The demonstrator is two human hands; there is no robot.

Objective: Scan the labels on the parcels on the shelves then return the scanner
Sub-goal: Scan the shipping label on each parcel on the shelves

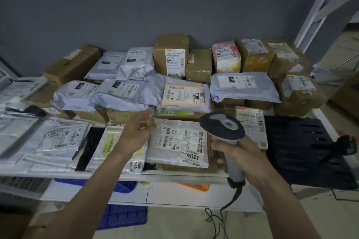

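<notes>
Now, scanner: your right hand [236, 150] wraps its grip round the handle of the scanner [223, 128], fingers curled tight on the grey shaft, with the dark head tipped forward and down toward the parcels.
Scanner axis: the handle runs from your hand up and away to the head, and the cable [229, 203] trails down from its butt toward the floor.
Left hand: your left hand [138, 133] hovers spread and holds nothing, palm turned inward, fingers slightly blurred, just left of the silver parcel marked 4021 [179, 141].
Key relation: the 4021 label lies just left of and below the scanner head, between your two hands; its long side runs away from you. The right hand carries the tool, so only a small swing left should bring the head over it.
Next candidates: the parcel marked 4032 [183, 96] sits beyond the head, further back and a little left; the box label [251, 124] lies just right of the head.
Shelf: the white shelf [174, 177] carries grey mailer bags and brown boxes stacked to the back wall, labels mostly facing up.
Black tray: well to the right of your grip, a slotted black tray [303, 149] rests on the shelf edge.
Progress: my judgement is scanning is under way, with many labels left.
</notes>
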